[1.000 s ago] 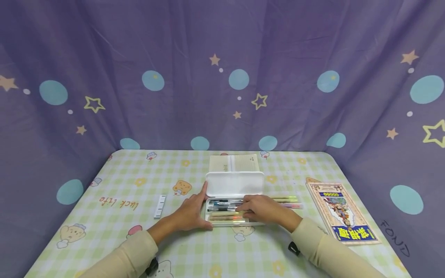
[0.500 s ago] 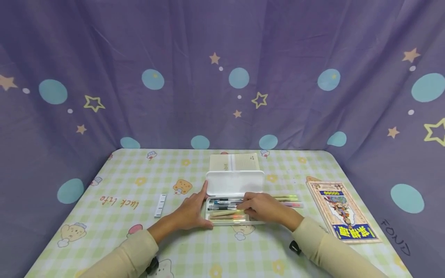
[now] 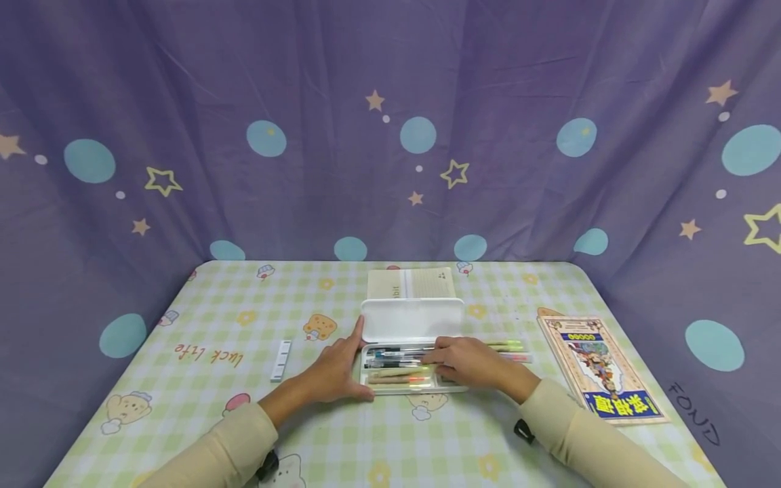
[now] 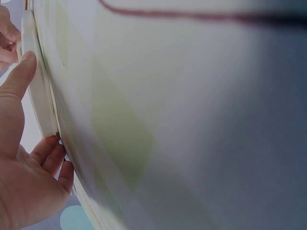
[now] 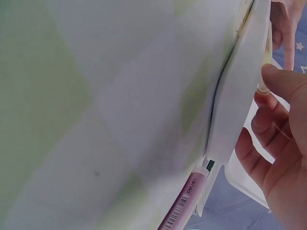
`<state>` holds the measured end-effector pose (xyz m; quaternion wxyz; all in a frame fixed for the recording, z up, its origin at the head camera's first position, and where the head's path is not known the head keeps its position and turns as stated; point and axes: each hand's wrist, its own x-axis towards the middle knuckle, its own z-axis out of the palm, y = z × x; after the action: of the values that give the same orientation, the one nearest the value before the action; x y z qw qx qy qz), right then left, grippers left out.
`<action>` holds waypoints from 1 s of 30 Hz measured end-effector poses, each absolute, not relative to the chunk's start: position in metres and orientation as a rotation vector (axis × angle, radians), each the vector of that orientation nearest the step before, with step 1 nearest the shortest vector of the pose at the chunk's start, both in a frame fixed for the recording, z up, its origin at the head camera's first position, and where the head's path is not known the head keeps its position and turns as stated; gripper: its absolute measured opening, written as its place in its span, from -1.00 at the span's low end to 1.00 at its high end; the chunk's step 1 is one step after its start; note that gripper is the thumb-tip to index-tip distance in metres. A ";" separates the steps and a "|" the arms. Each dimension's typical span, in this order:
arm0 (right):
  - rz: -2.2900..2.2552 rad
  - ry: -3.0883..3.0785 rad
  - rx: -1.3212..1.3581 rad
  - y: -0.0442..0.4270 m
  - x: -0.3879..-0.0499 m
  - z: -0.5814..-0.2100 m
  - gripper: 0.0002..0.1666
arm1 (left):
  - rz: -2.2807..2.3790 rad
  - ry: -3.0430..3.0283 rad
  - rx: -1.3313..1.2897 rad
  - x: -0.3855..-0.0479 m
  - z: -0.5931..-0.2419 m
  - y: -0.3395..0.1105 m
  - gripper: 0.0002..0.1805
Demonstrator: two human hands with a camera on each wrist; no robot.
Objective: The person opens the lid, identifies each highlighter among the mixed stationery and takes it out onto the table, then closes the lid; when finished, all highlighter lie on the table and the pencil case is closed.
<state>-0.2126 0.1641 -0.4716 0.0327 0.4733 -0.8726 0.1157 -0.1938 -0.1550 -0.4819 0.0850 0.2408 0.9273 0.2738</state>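
Observation:
A white pencil case (image 3: 413, 320) lies open at the middle of the table, its lid tipped back. Several pens (image 3: 393, 364) fill its tray, some dark and some beige with yellow or orange tips. My left hand (image 3: 329, 373) grips the case's left end, thumb on the near wall and fingers round the end. Over the tray's right part is my right hand (image 3: 466, 364). In the right wrist view, its thumb and index finger pinch a clear-ended pen (image 5: 263, 88); the rest of that pen is hidden.
Right of the case lie a yellow-green pen (image 3: 506, 346) and a pink pen (image 5: 180, 208). Farther right is an illustrated book (image 3: 601, 369). A beige notebook (image 3: 410, 283) sits behind the lid. To the left is a narrow white strip (image 3: 281, 360) with dark marks.
My right hand has slid slightly right over the tray, showing more of the pens' tips. The left hand and the case have stayed in place.

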 end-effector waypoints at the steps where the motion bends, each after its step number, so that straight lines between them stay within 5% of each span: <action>1: 0.352 -2.689 1.458 0.165 -0.213 -0.471 -0.65 | 0.816 2.766 0.719 -0.194 -0.482 -0.155 0.67; 30: 0.543 -2.636 1.279 0.221 -0.207 -0.466 -0.75 | 0.808 2.764 0.711 -0.196 -0.484 -0.156 0.67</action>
<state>-0.2072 0.2208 -0.4663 0.0807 0.4278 -0.8817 0.1818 -0.1960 -0.1558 -0.4843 0.0875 0.2387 0.9283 0.2712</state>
